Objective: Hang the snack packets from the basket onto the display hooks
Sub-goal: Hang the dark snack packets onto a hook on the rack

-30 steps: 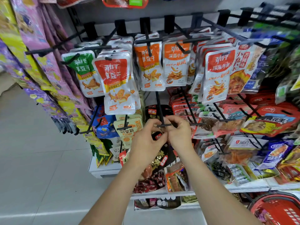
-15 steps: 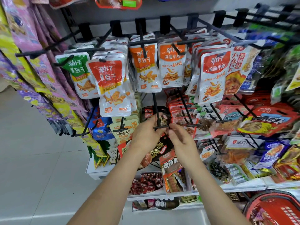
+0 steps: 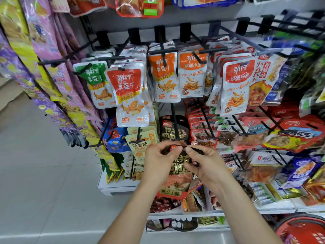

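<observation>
**Desk:** Black-and-gold foil snack packet (image 3: pixel 179 182): where is it in your grip?

**Caption:** Between both your hands, in front of the rack. Your left hand (image 3: pixel 158 162) pinches its top edge at 10 o'clock and your right hand (image 3: pixel 209 168) at 2 o'clock, fingertips clamped on the foil.

**Desk:** And around you?

**Caption:** A black wire display hook (image 3: pixel 174 120), carrying matching packets, stands at 12 o'clock just above your knuckles. Your red plastic basket (image 3: pixel 302 229) sits at 5 o'clock.
</observation>
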Demonstrator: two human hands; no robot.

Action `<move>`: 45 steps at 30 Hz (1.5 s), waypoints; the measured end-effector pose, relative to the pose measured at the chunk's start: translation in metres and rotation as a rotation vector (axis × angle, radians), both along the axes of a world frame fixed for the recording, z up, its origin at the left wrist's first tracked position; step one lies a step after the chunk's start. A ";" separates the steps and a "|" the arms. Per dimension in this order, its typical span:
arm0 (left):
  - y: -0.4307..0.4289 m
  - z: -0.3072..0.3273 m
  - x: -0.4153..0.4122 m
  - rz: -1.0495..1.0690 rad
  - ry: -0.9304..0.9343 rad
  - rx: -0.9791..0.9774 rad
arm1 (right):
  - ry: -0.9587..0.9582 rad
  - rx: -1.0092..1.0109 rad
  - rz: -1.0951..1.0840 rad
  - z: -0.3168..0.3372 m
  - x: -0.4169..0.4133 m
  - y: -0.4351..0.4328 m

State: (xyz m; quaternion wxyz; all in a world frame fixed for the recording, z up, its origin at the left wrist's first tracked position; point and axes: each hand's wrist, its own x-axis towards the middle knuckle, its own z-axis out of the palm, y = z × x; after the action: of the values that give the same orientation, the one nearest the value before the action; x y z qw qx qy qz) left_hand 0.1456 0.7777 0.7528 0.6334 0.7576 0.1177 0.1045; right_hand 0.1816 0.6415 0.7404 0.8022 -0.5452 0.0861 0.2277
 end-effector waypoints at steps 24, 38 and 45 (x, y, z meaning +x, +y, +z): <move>0.009 -0.001 0.031 0.059 0.011 0.314 | -0.152 -0.087 -0.228 -0.009 0.014 0.030; 0.008 -0.034 0.017 0.092 -0.385 0.930 | -0.151 -0.292 -0.186 -0.019 0.034 0.036; -0.004 -0.026 0.042 0.108 -0.124 0.644 | -0.501 -0.739 -0.116 -0.016 0.021 0.021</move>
State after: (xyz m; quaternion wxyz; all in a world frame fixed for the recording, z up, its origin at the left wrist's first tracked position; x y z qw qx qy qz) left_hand 0.1880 0.7740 0.7272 0.3610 0.9038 0.0797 0.2156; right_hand 0.2023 0.6628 0.7245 0.5609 -0.8279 -0.0050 -0.0027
